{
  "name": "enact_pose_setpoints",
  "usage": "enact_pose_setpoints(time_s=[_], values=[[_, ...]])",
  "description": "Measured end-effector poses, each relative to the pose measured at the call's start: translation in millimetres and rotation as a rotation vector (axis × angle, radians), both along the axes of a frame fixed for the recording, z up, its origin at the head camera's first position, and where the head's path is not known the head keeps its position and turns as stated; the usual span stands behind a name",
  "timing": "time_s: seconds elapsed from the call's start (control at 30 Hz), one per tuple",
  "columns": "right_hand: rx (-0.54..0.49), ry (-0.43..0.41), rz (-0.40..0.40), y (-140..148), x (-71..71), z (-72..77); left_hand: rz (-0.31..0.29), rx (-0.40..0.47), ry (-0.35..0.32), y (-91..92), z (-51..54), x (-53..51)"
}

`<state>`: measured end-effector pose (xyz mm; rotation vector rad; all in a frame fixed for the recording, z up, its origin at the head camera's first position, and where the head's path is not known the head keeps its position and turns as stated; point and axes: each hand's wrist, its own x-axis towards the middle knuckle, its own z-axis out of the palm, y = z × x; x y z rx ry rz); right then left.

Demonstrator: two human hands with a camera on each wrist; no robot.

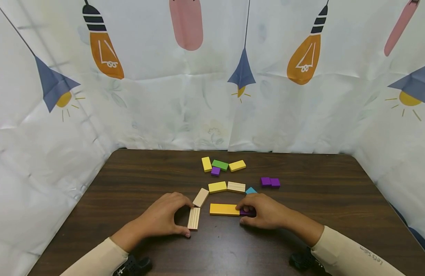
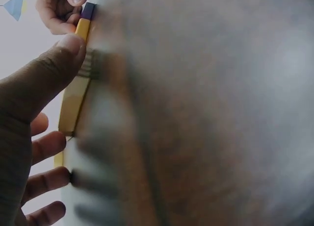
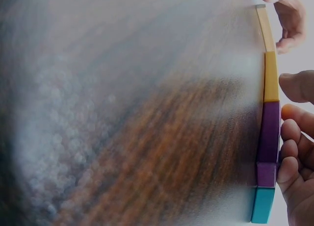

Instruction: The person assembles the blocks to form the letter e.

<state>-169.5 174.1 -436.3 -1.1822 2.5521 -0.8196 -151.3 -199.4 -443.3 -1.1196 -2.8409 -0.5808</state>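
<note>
My left hand [image 1: 165,214] spans a grooved wooden block [image 1: 193,219], its thumb by the near end and its index finger by the far end. A second wooden block [image 1: 200,197] slants away just behind it. To the right lies a long yellow block [image 1: 224,209], end to end with a dark purple block [image 1: 247,212]. My right hand [image 1: 267,211] holds that purple block, and its index finger reaches the yellow one's end. In the right wrist view the purple block [image 3: 270,133] shows beside the curled fingers.
Behind the hands a yellow block [image 1: 217,187], a wooden block [image 1: 236,187] and a blue piece [image 1: 251,190] form a row. Farther back sit a green block [image 1: 220,165], two yellow blocks and a purple cube [image 1: 215,171]. Two purple cubes [image 1: 270,182] touch at right.
</note>
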Motion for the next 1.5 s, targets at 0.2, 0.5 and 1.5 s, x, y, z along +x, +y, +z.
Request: enact_pose_setpoints(time_s=[0.2, 0.5, 1.5], values=[[-0.004, 0.0, 0.005, 0, -0.1, 0.4, -0.001, 0.017, 0.03, -3.8, 8.5, -8.9], [-0.008, 0.002, 0.0, 0, 1.5, 1.0, -0.028, 0.038, 0.066, 1.6, 23.1, -32.0], [-0.019, 0.007, 0.007, 0, -0.1, 0.7, -0.004, -0.041, 0.01, 42.4, 23.6, -103.6]])
